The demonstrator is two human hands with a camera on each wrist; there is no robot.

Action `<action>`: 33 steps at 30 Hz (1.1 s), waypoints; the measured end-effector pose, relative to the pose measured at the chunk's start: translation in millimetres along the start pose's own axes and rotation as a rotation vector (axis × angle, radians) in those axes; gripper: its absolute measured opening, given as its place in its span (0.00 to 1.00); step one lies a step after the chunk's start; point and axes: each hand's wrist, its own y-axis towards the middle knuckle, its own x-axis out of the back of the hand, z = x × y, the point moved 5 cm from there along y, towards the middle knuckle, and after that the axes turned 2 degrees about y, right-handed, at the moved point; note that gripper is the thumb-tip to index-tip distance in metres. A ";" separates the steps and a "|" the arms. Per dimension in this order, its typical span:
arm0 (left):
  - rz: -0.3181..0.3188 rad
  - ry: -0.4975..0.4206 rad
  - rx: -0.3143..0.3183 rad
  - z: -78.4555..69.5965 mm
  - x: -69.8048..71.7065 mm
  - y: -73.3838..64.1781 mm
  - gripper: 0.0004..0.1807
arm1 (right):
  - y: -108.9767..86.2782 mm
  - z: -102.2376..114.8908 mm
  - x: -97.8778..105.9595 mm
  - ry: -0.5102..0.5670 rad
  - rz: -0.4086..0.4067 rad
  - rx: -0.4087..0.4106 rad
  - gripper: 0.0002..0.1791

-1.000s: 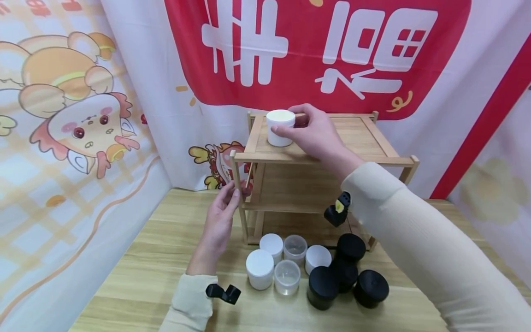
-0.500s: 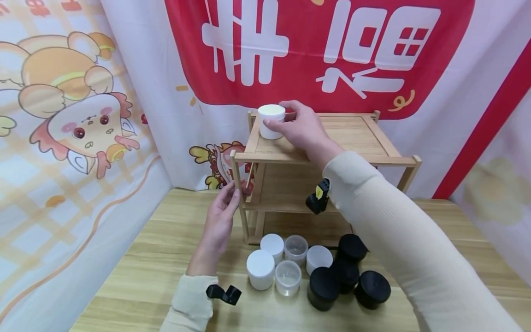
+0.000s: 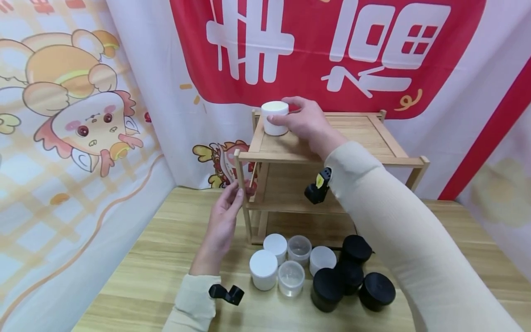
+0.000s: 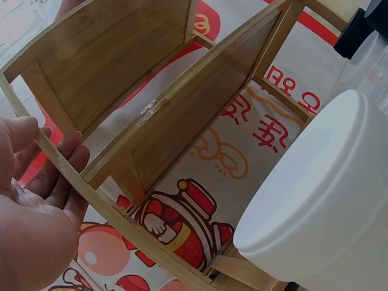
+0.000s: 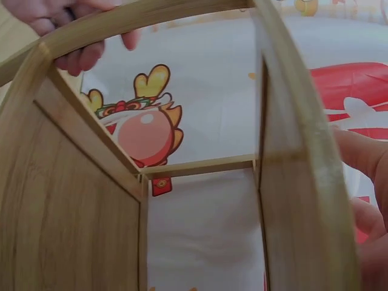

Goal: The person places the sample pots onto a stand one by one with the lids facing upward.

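My right hand (image 3: pixel 307 121) pinches a white lidded jar (image 3: pixel 273 121) by its side, thumb in front and fingers behind. The jar is upright at the left end of the top board of a wooden shelf rack (image 3: pixel 348 133). Lower down, my left hand (image 3: pixel 221 219) holds the rack's front left post, its fingers passing round the wood in the left wrist view. In the right wrist view the rack's boards fill the middle, the right hand (image 5: pixel 370 182) is partly visible at the right edge, and the jar is mostly hidden.
In front of the rack, white lidded jars (image 3: pixel 263 269), clear tubs (image 3: pixel 291 278) and several black jars (image 3: pixel 327 288) crowd together on the wooden table (image 3: pixel 153 276). A printed curtain (image 3: pixel 220 122) hangs close behind the rack.
My right hand has shifted the white jar left and a little back along the top board. In the last half second it has moved little. The left hand stays on the post.
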 end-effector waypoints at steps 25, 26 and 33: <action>-0.014 0.013 -0.014 -3.4 -0.7 0.8 0.23 | 3.0 9.4 2.6 0.085 0.024 -0.100 0.39; -0.012 0.012 -0.015 -3.5 -0.8 0.8 0.23 | 3.2 9.0 2.6 0.084 0.019 -0.099 0.39; 0.000 -0.004 0.008 -1.7 -2.7 -0.9 0.23 | 4.5 3.7 1.0 0.061 0.001 -0.099 0.41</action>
